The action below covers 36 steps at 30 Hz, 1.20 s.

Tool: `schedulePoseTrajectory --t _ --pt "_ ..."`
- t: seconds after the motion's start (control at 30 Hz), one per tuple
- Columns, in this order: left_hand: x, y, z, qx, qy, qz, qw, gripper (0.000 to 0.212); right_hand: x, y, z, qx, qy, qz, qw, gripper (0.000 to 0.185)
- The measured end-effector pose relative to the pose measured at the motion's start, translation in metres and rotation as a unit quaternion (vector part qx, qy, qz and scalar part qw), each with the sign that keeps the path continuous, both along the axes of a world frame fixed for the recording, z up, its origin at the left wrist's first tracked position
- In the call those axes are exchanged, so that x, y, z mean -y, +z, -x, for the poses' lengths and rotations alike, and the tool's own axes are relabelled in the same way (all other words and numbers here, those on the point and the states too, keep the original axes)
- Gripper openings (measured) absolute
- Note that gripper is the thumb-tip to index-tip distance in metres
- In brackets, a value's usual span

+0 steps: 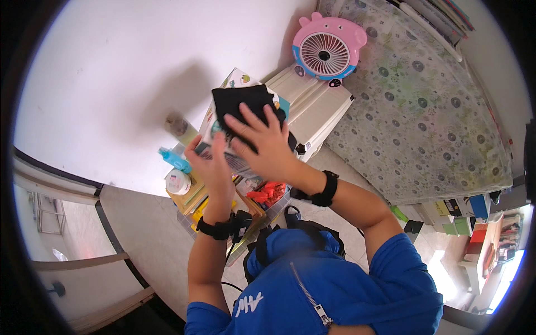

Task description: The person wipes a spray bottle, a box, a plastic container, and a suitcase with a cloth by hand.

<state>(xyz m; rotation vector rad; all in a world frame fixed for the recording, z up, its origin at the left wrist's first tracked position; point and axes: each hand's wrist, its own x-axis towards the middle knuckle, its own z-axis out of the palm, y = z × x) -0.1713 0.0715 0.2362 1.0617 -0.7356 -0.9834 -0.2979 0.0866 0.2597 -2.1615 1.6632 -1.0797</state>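
A folded black cloth (pixel 240 100) lies on top of a white box with printed cartoon pictures (pixel 229 79). My right hand (pixel 266 144) rests over the cloth, palm down, fingers spread, and hides part of it. At the box's near left corner is my left hand (pixel 211 167), its fingers raised and apart. Whether those fingers touch the box cannot be told. Both wrists wear black straps. Below the box, several things crowd a low stand: a white round jar (pixel 178 182), a light-blue bottle (pixel 175 160) and a red plastic packet (pixel 268 194).
A pink pig-shaped fan (pixel 328 46) stands on a cream suitcase (pixel 318 113) behind the box. To the right, a large patterned panel in plastic wrap (pixel 414 109) leans upright. A white wall (pixel 104 83) rises at the left. A slipper (pixel 292 213) shows on the tiled floor.
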Motion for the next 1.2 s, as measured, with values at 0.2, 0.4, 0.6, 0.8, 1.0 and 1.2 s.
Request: schedulePoseTrajectory --t 0.2,0.4,0.6,0.8,1.0,1.2 --pt "-0.003 0.013 -0.008 -0.103 -0.040 0.002 0.994 0.044 -0.034 0.003 -0.012 -0.046 0.098 0.020 0.994 0.061" --pt "-0.011 0.010 -0.011 -0.072 -0.036 0.034 0.996 0.042 -0.042 -0.023 0.017 -0.031 0.169 0.102 0.980 0.066" --pt "-0.013 0.014 -0.015 -0.075 -0.121 0.058 0.988 0.041 -0.009 -0.042 0.057 -0.023 0.070 0.152 0.986 0.056" --pt "-0.011 0.022 0.001 -0.089 -0.045 0.068 0.993 0.038 0.017 -0.039 0.038 0.015 -0.078 0.095 0.992 0.047" --pt "-0.015 0.020 -0.020 0.025 -0.056 0.113 0.992 0.037 -0.049 -0.016 0.011 -0.052 0.081 0.103 0.990 0.050" --pt "-0.020 0.014 -0.031 0.067 -0.106 0.146 0.981 0.041 0.045 -0.017 0.073 0.248 -0.109 0.012 0.962 0.042"
